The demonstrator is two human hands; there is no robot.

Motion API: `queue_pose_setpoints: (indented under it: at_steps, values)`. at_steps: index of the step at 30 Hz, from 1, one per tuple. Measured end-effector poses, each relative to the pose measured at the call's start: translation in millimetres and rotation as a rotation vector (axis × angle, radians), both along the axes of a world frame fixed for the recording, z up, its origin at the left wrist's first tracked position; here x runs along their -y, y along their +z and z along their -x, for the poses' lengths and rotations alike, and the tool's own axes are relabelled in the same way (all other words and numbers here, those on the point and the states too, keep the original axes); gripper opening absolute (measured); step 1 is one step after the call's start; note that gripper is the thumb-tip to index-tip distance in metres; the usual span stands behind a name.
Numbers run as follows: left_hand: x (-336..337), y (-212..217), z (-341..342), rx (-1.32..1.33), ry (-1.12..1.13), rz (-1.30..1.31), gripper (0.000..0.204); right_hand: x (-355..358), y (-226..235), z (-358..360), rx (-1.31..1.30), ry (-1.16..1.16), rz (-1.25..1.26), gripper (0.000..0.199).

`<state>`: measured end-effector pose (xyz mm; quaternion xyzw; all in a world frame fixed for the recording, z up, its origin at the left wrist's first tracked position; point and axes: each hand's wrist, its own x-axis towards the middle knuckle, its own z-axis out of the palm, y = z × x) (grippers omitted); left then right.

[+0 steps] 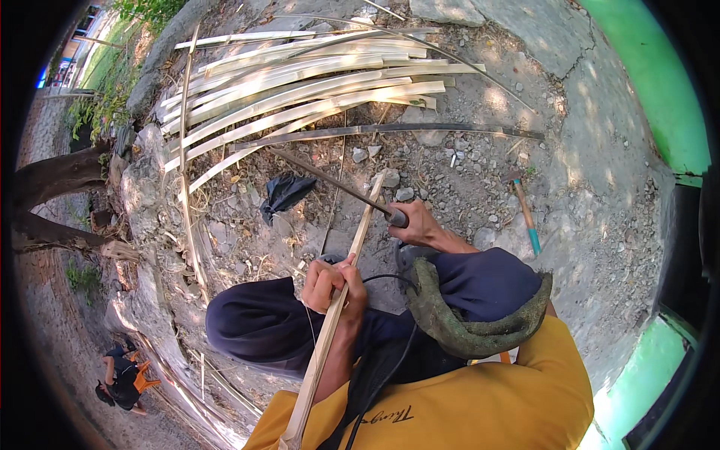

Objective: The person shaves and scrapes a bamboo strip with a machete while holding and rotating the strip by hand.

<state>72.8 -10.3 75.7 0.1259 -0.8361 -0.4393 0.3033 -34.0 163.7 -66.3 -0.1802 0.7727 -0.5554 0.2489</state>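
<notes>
My left hand point(328, 286) is closed around a long pale bamboo strip point(321, 352). The strip slants from my yellow sleeve up to the gravelly ground ahead, its far end near some stones. In my right hand point(421, 226) is the dark handle of a long, narrow-bladed knife point(326, 177). Its blade points forward and to the left, crossing the strip near the strip's far end. Whether the blade touches the strip, I cannot tell. A thick greenish-brown roll of cloth point(480, 330) lies over my right thigh, below the right forearm.
Several split bamboo strips point(300, 96) lie piled ahead, with a darker strip point(409, 129) nearer me. Left of centre is a black plastic bag point(285, 196). A teal-handled hammer point(526, 214) rests at right. Another person point(120, 379) is at lower left; a green wall point(637, 60) stands right.
</notes>
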Motion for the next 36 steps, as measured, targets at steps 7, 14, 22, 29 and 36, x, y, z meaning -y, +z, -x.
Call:
queue_pose_setpoints:
  at_steps: [7, 14, 22, 29, 36]
  values:
    - [-3, -3, 3, -0.046, 0.021, -0.03, 0.037, 9, -8, 1, 0.041, -0.018, 0.014, 0.023]
    - [-2, -3, 1, 0.017, 0.037, 0.036, 0.038, 8, 6, -2, -0.03, 0.046, -0.003, 0.023]
    - [2, -14, 10, 0.003, 0.065, 0.046, 0.035, 16, -11, 6, 0.002, -0.029, -0.032, 0.022]
    - [2, -17, 14, 0.024, 0.07, 0.054, 0.036, 15, -5, 16, 0.005, -0.016, -0.039, 0.023]
    - [8, -24, 18, 0.104, 0.1, 0.082, 0.038, 19, -5, 17, -0.037, 0.038, -0.095, 0.023]
